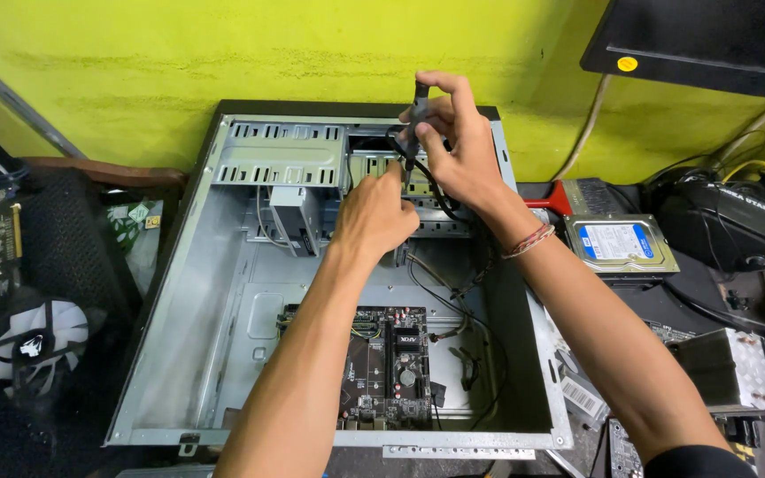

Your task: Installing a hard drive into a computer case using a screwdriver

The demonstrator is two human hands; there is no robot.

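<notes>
— Head view: where do we stand with the open computer case (223, 292)?

— We judge it partly fitted. A motherboard (389, 363) already lies on its floor and a small grey drive (294, 217) sits in the bay; loose black cables (453, 292) trail unplugged inside.

— And our hands?

— Right hand (458, 146) pinches a black cable connector (416, 111) above the case's far end; left hand (374, 212) closes narrowly on the same cable just below. A hard drive (620, 243) waits outside on the surface.

A cluttered workbench (657, 305) bears an open computer case (223, 292), a hard drive (620, 244) and a black mouse (723, 226).
</notes>
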